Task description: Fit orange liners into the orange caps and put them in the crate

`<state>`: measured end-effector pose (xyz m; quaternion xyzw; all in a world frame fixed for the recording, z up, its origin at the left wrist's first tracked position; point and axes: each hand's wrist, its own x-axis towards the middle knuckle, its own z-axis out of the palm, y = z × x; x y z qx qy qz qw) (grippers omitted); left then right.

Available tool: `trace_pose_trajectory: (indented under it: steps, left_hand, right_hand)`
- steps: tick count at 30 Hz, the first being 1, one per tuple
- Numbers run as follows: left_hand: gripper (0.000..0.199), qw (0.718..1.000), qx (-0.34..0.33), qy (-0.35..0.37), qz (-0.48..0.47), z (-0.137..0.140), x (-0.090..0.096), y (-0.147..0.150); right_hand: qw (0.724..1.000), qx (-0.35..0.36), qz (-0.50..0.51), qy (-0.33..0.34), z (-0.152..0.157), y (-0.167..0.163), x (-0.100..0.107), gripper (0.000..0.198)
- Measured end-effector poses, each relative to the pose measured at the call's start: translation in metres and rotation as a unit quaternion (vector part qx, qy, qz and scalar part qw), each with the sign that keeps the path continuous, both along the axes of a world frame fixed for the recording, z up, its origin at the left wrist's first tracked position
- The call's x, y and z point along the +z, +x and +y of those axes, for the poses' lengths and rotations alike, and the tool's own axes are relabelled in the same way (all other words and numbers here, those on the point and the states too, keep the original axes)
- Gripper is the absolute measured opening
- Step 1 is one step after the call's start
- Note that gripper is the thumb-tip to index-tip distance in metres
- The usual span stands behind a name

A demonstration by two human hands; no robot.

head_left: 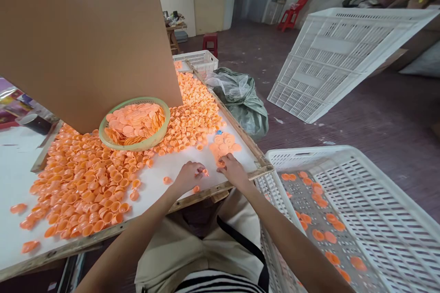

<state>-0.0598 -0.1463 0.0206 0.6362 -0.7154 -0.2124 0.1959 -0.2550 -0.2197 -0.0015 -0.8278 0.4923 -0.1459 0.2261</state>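
Note:
My left hand (189, 177) is closed, with a small orange plastic cup (205, 172) pinched at its fingertips just above the white tabletop (180, 159). To its right, my right hand (234, 170) has its fingers curled together on an orange disc at the near edge of a spread of flat orange discs (225, 143); the fingers partly hide that disc. Two loose orange cups lie by my left hand, one (167, 180) to its left and another (196, 189) nearer the table edge. A large heap of orange cups (85, 183) covers the table's left side and continues toward the back.
A green-rimmed basket (164, 133) full of orange discs stands among the cups, before a tall brown board (85, 32). Wooden strips (240, 130) edge the table. At right sits a white crate (343, 155) with orange pieces inside; stacked crates (330, 59) lean behind it. A green sack (247, 110) adjoins the table.

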Motion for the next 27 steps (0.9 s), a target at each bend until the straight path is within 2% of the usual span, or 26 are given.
trace_pose_trajectory:
  steps: [3, 5, 7, 9, 11, 14, 17, 23, 27]
  left_hand:
    - [0.020, 1.000, -0.007, 0.006, 0.016, -0.001, 0.000, -0.003]
    - [0.023, 1.000, -0.009, 0.008, 0.015, -0.003, 0.000, -0.005]
    - [0.027, 1.000, -0.008, 0.007, 0.013, -0.005, -0.001, -0.009]
    - [0.031, 1.000, -0.014, 0.010, 0.015, -0.008, -0.002, -0.012]
    - [0.030, 0.999, -0.026, 0.014, 0.020, -0.010, -0.003, -0.015]
    - [0.022, 0.998, -0.036, 0.030, 0.046, -0.011, -0.005, -0.017]
    - [0.019, 0.994, -0.017, 0.055, 0.092, -0.013, -0.009, -0.016]
    - [0.016, 0.983, 0.029, 0.085, 0.159, -0.018, -0.019, -0.016]
    - [0.017, 0.976, 0.044, 0.101, 0.186, -0.021, -0.020, -0.017]
  right_hand:
    - [1.000, 0.001, 0.004, 0.011, -0.004, -0.002, 0.003, 0.012]
    - [0.999, -0.002, -0.034, 0.030, -0.002, -0.006, 0.007, 0.015]
    - [0.991, 0.009, -0.107, 0.084, 0.003, -0.008, 0.009, 0.019]
    - [0.971, 0.032, -0.182, 0.152, 0.010, -0.007, 0.009, 0.021]
    - [0.958, 0.041, -0.218, 0.184, 0.016, -0.003, 0.006, 0.019]
    - [0.966, 0.022, -0.203, 0.161, 0.019, 0.006, 0.001, 0.009]
    - [0.974, 0.001, -0.178, 0.137, 0.017, 0.011, -0.003, 0.005]
    - [0.976, -0.007, -0.175, 0.126, 0.016, 0.010, -0.002, 0.005]
    - [0.974, -0.019, -0.174, 0.144, 0.016, 0.008, 0.001, 0.004]
